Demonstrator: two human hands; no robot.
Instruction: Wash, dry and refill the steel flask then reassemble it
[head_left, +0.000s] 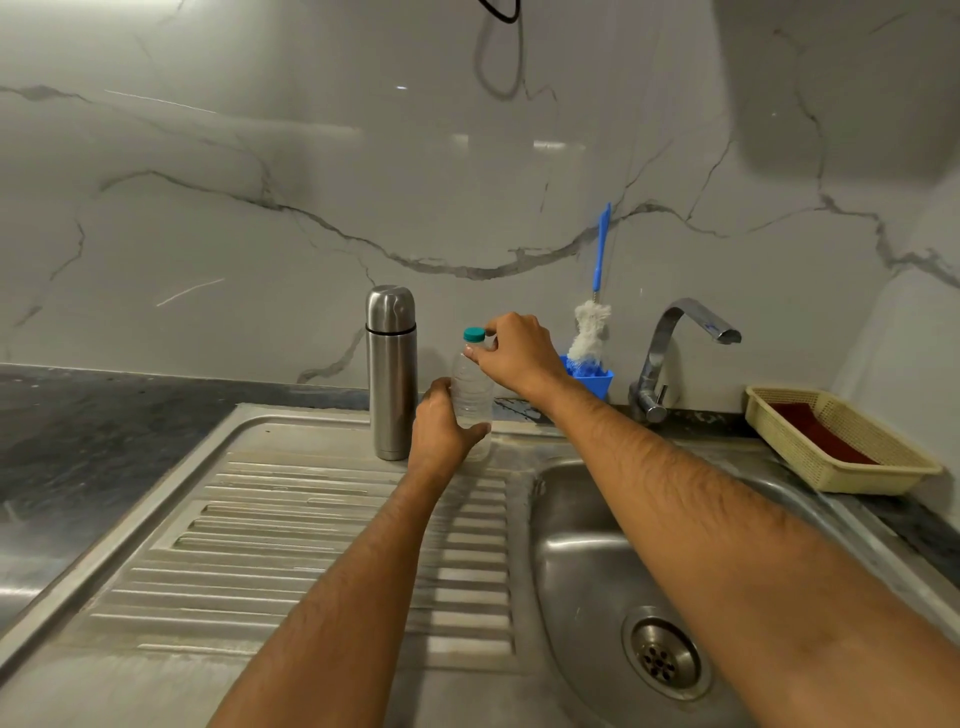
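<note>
Right hand: thumb and forefinger pinch the teal cap of the plastic bottle, other fingers curled beside its neck; wrist bent down, forearm reaching in from lower right over the sink basin. Left hand: fingers wrapped round the bottle's lower body, thumb across the front, forearm coming straight up over the ribbed drainboard. Bottle upright on the drainboard, clear, ridged, one only. Steel flask: one, just left of the bottle, not touching it, upright, cap on; brushed cylinder, domed top, dark band under the cap. Right of the bottle: one bottle brush, blue handle, white bristles, standing in a blue holder; further right one chrome tap; furthest right one cream woven-pattern plastic basket with a dark red lining
</note>
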